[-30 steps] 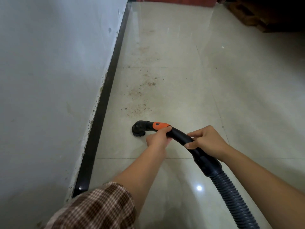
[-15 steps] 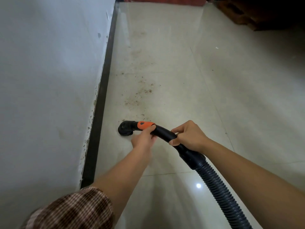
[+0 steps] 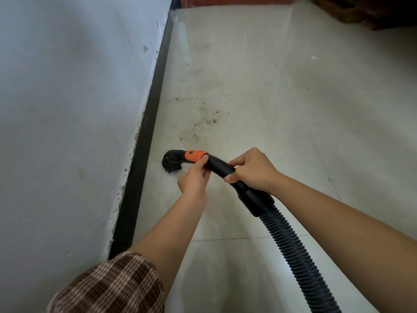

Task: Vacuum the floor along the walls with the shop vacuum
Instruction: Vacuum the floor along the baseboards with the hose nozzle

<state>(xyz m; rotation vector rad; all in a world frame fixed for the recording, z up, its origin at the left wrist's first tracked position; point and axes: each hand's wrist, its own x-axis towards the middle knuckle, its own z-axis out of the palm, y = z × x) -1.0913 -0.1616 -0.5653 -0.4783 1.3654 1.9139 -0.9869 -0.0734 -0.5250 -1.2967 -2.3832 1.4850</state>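
A black curved vacuum handle (image 3: 220, 167) with an orange slider (image 3: 194, 155) ends in a round black brush nozzle (image 3: 171, 162) that sits on the pale tile floor (image 3: 282, 123), close to the black baseboard (image 3: 144, 154). My left hand (image 3: 194, 178) grips the handle just behind the orange part. My right hand (image 3: 253, 170) grips it farther back, ahead of the cuff. The ribbed black hose (image 3: 297, 254) runs from the cuff to the lower right edge. Brown dirt specks (image 3: 198, 129) lie on the tiles just beyond the nozzle.
A grey-white wall (image 3: 67, 109) fills the left side, chipped along its bottom edge. A red-brown object (image 3: 237, 1) stands at the far end of the floor, and dark wooden items (image 3: 365, 12) sit at the top right.
The nozzle has shifted left toward the baseboard and forward toward the dirt patch, with both hands keeping their hold on the handle.
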